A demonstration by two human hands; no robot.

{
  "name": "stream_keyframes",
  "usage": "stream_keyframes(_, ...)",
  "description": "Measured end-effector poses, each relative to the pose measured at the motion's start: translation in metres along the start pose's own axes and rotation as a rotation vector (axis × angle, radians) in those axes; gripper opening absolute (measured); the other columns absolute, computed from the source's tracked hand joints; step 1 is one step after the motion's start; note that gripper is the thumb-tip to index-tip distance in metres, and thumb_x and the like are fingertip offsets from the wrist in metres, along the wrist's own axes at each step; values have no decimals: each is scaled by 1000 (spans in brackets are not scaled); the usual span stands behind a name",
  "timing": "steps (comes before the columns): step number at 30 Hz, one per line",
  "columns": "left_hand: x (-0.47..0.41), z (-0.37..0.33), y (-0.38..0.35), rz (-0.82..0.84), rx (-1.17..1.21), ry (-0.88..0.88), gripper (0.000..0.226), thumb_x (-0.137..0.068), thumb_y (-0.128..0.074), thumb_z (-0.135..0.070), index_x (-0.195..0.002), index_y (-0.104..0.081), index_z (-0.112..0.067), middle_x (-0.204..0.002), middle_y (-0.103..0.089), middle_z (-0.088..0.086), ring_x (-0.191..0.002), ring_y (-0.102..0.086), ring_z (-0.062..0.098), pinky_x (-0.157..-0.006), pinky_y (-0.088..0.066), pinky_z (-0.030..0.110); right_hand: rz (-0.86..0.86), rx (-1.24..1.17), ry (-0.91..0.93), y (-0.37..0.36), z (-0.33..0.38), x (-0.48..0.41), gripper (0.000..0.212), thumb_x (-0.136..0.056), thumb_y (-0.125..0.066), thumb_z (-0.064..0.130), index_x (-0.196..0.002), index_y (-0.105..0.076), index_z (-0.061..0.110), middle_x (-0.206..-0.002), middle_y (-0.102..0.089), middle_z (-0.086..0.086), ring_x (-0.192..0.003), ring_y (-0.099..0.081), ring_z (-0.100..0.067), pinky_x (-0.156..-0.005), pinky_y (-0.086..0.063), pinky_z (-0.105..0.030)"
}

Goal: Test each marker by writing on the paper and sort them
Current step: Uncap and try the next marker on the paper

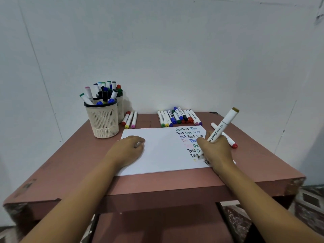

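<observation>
A white sheet of paper (157, 151) lies on the brown table, its right side filled with rows of the word "Test" in several colours. My right hand (217, 153) grips a white marker with an olive-brown end cap (223, 126), its tip down on the paper near the lower rows. My left hand (126, 149) rests on the paper's left part, fingers loosely curled; whether it holds a small cap I cannot tell. A row of several markers (178, 117) lies behind the paper. Three markers (129, 119) lie beside the cups.
Two cream mesh cups (103, 118) full of markers stand at the back left. A red-capped white marker (228, 138) lies on the table (70, 162) right of the paper, behind my right hand. A wall rises directly behind the table.
</observation>
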State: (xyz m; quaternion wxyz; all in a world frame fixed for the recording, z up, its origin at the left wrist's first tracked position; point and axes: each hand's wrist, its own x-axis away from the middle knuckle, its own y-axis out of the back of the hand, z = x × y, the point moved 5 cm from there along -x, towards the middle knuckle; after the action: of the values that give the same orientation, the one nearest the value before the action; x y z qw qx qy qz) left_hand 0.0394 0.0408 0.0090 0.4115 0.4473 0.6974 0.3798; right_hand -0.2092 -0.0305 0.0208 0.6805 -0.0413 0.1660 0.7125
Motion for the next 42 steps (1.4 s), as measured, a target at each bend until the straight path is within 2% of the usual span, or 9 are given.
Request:
stream_keyframes(5, 1, 0, 0, 13, -8, -2, 34, -98, -40, -29, -130, -53, -26, -140, -48, -7, -123, -48, 14, -103, -35, 28, 48, 70, 23, -4, 1, 4, 40, -82, -57, 5, -58, -27, 18, -50, -29, 6, -45, -31, -12, -43, -30, -20)
stream_keyframes(12, 0, 1, -1, 17, -14, -1, 34, -98, -40, -30, -130, -53, -26, -140, -48, -6, -122, -48, 15, -103, -35, 30, 54, 84, 47, -3, 4, 4, 41, -83, -57, 4, -60, -25, 18, -54, -27, 3, -49, -28, -14, -38, -26, -12)
stream_keyframes(21, 0, 1, 0, 4, -9, 4, 34, -97, -41, -29, -129, -54, -27, -139, -48, -7, -121, -49, 14, -101, -34, 26, -12, 85, 6, 0, 2, 2, 37, -84, -54, 6, -60, -28, 16, -56, -33, -1, -53, -43, -21, -37, -33, -17)
stream_keyframes(24, 0, 2, -1, 1, -8, 7, 34, -97, -42, -30, -128, -54, -27, -139, -48, -7, -120, -50, 14, -100, -34, 26, -1, 104, 22, -1, 3, 4, 38, -84, -55, 6, -59, -28, 17, -54, -33, 1, -50, -39, -17, -39, -32, -18)
stream_keyframes(28, -1, 2, -1, 1, -4, 7, 33, -97, -42, -30, -128, -54, -28, -139, -49, -7, -120, -50, 15, -100, -35, 27, 29, 113, 23, -2, 5, 4, 40, -85, -55, 5, -59, -26, 18, -54, -29, 4, -46, -30, -10, -35, -24, -11)
stream_keyframes(30, -1, 2, -1, 3, -4, 6, 33, -97, -42, -30, -128, -54, -27, -138, -49, -7, -120, -50, 15, -100, -35, 26, 31, 119, 18, -2, 4, 4, 40, -84, -54, 4, -59, -26, 18, -53, -28, 4, -43, -30, -8, -37, -27, -13)
stream_keyframes(33, 0, 3, -1, 8, -6, 0, 34, -97, -42, -30, -128, -54, -28, -139, -48, -7, -120, -50, 14, -100, -35, 26, 19, 117, 11, -2, 4, 4, 38, -84, -53, 5, -60, -27, 18, -54, -31, 2, -48, -35, -14, -43, -34, -21)
stream_keyframes(38, -1, 3, -1, 9, -5, 1, 33, -97, -42, -30, -128, -54, -28, -139, -48, -7, -119, -50, 14, -101, -35, 27, 38, 82, -1, -2, 3, 3, 41, -84, -55, 4, -59, -26, 18, -54, -29, 3, -51, -34, -15, -43, -34, -19)
stream_keyframes(42, -1, 3, -1, 10, 3, 3, 34, -97, -42, -30, -128, -54, -28, -140, -48, -7, -118, -51, 14, -101, -35, 27, -76, -5, -27, 7, 0, 0, 31, -84, -55, 5, -63, -34, 15, -63, -39, -7, -56, -46, -23, -36, -38, -17)
